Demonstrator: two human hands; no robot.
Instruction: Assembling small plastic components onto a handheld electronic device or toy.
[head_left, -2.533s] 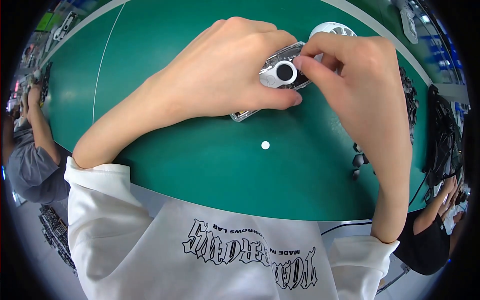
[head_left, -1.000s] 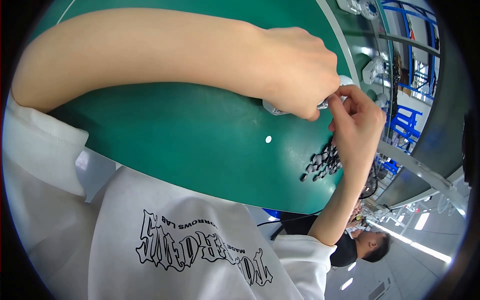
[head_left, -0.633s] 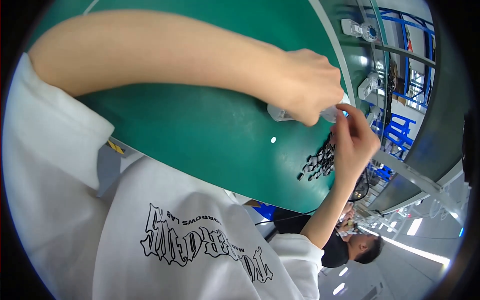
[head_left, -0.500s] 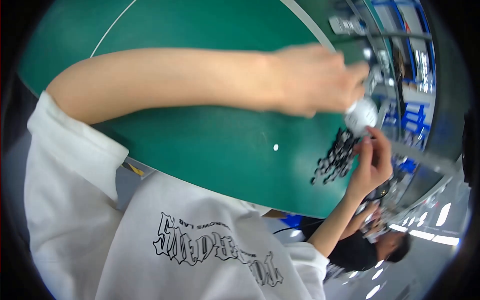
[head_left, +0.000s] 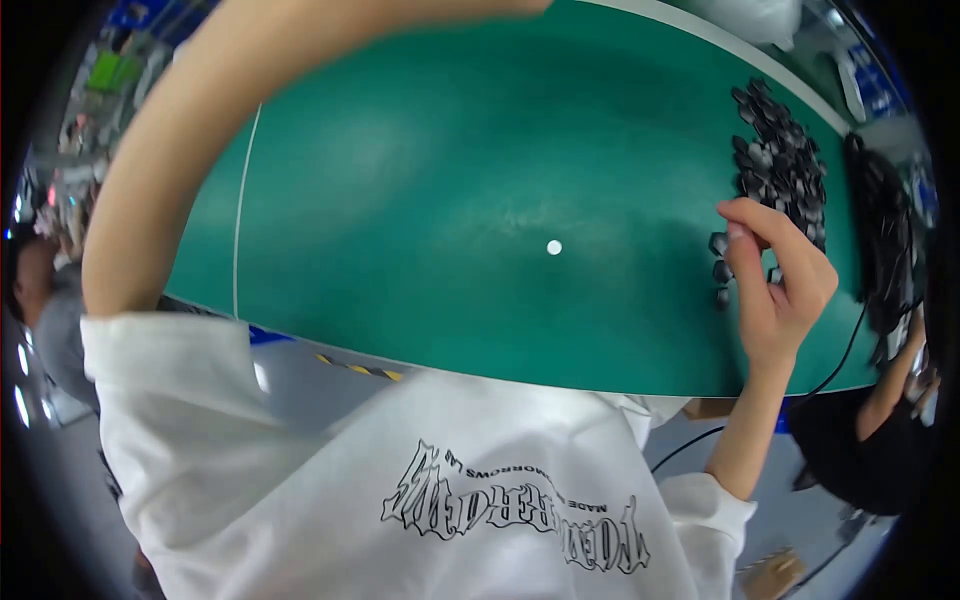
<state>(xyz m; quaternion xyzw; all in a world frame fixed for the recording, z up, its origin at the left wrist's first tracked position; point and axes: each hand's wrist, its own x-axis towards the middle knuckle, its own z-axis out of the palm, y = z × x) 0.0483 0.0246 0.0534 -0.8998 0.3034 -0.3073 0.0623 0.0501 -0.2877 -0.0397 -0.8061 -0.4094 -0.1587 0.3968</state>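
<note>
Right hand [head_left: 785,290] of mine, thumb and forefinger tips together, is at the lower end of the black pieces [head_left: 785,170], right of frame on the worktop [head_left: 420,260]; a light touch should avoid scattering them. My left hand is out of view, so I cannot tell its state.

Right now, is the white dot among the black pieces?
No: the white dot lies apart on the green tabletop, left of the black pieces.

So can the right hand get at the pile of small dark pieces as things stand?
Looks like yes: the right hand is at the near end of the pile, nothing visible blocks it, and the left forearm is well across the table. Can't tell whether its fingers hold anything.
</note>
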